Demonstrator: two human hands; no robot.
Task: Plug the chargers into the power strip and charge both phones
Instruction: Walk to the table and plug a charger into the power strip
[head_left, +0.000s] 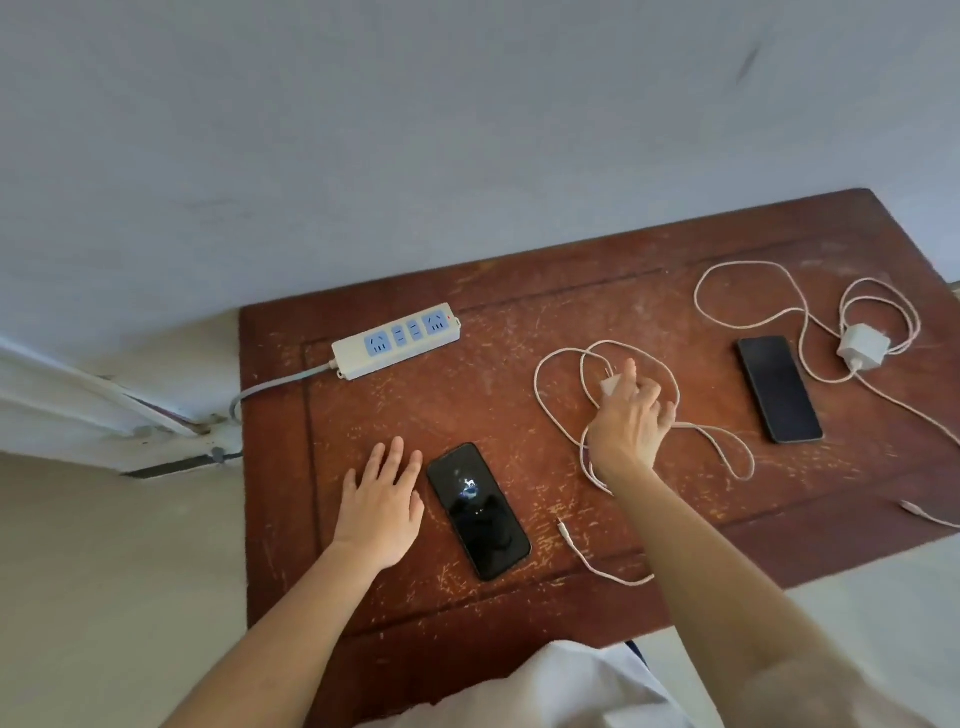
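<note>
A white power strip (396, 340) with blue sockets lies at the table's back left, nothing plugged in. One black phone (478, 510) lies near the front, screen faintly lit. My left hand (383, 501) rests flat and open just left of it. My right hand (631, 421) reaches over a small white charger (611, 384), fingers around it, prongs pointing up; its looped cable (558, 410) trails to a free plug end (562, 527). A second black phone (779, 388) lies to the right, beside a larger white charger (862, 346) with a tangled cable (727, 291).
The scratched brown wooden table (519, 301) stands against a pale wall. The strip's grey cord (275, 384) drops off the table's left edge. White cloth (571, 686) lies at the front edge. Another cable end (930, 517) lies at the right edge.
</note>
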